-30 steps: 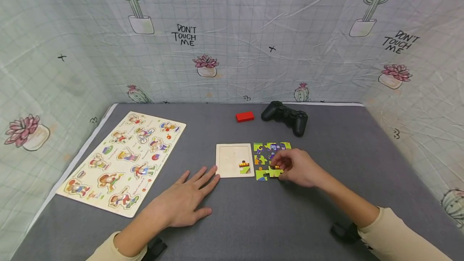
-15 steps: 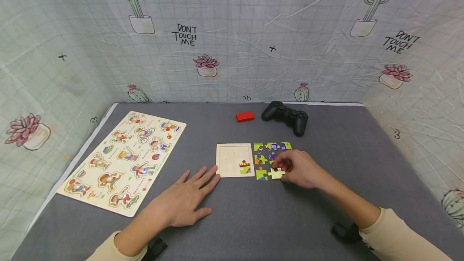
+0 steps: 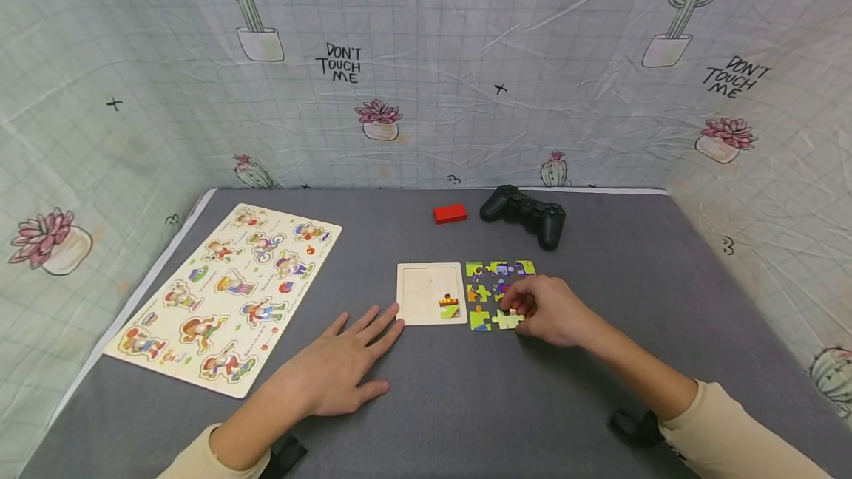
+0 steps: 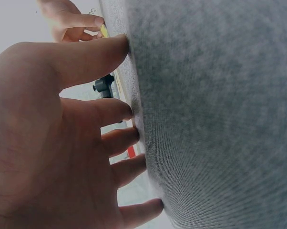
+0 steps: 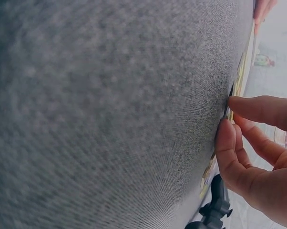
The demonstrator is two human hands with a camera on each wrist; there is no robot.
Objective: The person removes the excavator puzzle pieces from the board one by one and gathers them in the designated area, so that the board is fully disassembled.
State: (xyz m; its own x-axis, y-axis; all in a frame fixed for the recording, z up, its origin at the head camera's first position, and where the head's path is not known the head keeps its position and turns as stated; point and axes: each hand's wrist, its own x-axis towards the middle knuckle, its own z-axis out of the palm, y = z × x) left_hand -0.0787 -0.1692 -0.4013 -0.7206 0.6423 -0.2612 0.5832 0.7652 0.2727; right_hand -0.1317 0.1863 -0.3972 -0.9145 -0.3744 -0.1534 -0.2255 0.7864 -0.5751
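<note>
My right hand (image 3: 549, 310) pinches a light green jigsaw piece (image 3: 507, 320) by its right side, at the near row of a group of loose puzzle pieces (image 3: 480, 293). In the right wrist view, thumb and fingers come together low over the cloth. My left hand (image 3: 339, 372) lies spread with straight fingers on the table, fingertips at the left edge of a square wooden puzzle tray (image 3: 419, 320). A small stack-like picture, red and yellow over green, shows on a piece (image 3: 450, 307) in the tray's near right corner. Part of the piece group is hidden behind my right hand.
To the left lies a large wooden board (image 3: 229, 301) with printed cartoon figures. Behind the tray are a red block (image 3: 450, 213) and a black game controller (image 3: 523, 216). A patterned cloth hangs around the grey table (image 3: 439, 420).
The jigsaw piece in my right hand has tilted, its face turning paler, and shifted slightly right with the hand. My left hand stays put.
</note>
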